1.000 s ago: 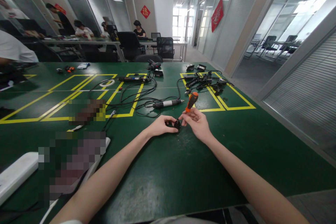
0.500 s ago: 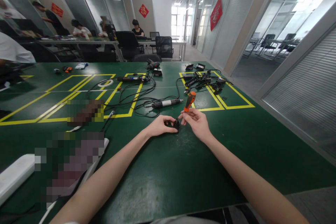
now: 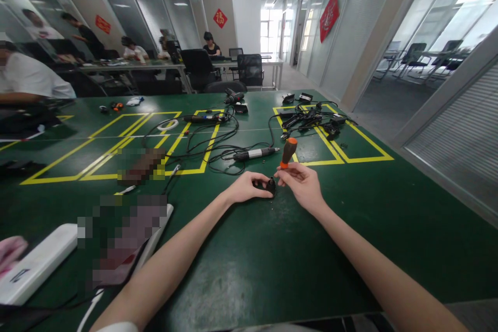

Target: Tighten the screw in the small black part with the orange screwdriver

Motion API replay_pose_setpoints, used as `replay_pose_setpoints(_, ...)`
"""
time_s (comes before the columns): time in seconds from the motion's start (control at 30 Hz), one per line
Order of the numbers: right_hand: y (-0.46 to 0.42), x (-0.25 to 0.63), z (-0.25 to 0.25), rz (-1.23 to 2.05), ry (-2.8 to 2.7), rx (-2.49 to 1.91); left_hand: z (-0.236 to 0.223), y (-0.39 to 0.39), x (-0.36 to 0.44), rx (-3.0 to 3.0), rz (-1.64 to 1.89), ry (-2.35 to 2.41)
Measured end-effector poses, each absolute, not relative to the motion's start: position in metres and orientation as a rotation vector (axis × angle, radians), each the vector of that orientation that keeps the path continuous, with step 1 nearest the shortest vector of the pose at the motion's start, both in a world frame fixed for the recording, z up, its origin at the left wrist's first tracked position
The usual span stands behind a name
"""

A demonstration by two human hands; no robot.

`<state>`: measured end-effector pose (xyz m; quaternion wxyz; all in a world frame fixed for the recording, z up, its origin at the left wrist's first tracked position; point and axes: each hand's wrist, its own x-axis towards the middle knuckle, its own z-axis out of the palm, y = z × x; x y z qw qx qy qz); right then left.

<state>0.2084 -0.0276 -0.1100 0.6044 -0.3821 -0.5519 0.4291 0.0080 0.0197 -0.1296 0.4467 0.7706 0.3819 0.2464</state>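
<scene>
My left hand (image 3: 249, 188) rests on the green table, its thumb and fingers closed round a small black part (image 3: 271, 187) with a short upright post. My right hand (image 3: 301, 181) is just to the right of it, gripping a screwdriver (image 3: 289, 152) with an orange and dark handle. The handle points up and leans slightly right. The screwdriver's shaft is hidden by the fingers, so I cannot tell whether its tip touches the part. Behind both hands lies a black and silver electric screwdriver (image 3: 254, 154) with its cable.
Yellow tape (image 3: 365, 159) marks rectangles on the table (image 3: 241, 270). A heap of black parts and cables (image 3: 311, 118) lies at the back right. Another power tool (image 3: 234, 96) stands at the back. White power banks or strips (image 3: 42, 262) lie left. A person in white (image 3: 33, 75) sits far left.
The whole view has shifted, so everything appears a little farther right. Both hands keep their hold on the black part and the screwdriver, with hardly any motion relative to the table.
</scene>
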Motion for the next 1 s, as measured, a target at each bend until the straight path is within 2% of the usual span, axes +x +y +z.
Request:
replay_pose_setpoints(0.2, -0.026, 0.208, -0.104, 0.938, -1.312, -0.917, -0.128, 0.020, 0.008, 1.903, 0.617, 0.937)
replay_pose_setpoints(0.5, -0.032, 0.216, -0.101, 1.096, -1.261, -0.862, -0.127, 0.019, 0.008, 1.910, 0.623, 0.956)
replay_pose_setpoints(0.8, -0.028, 0.203, -0.108, 1.022, -1.113, -0.918, -0.128, 0.020, 0.008, 1.893, 0.614, 0.917)
replay_pose_setpoints(1.0, -0.027, 0.208, -0.106, 1.087, -1.242, -0.872, -0.130, 0.021, 0.008, 1.888, 0.615, 0.913)
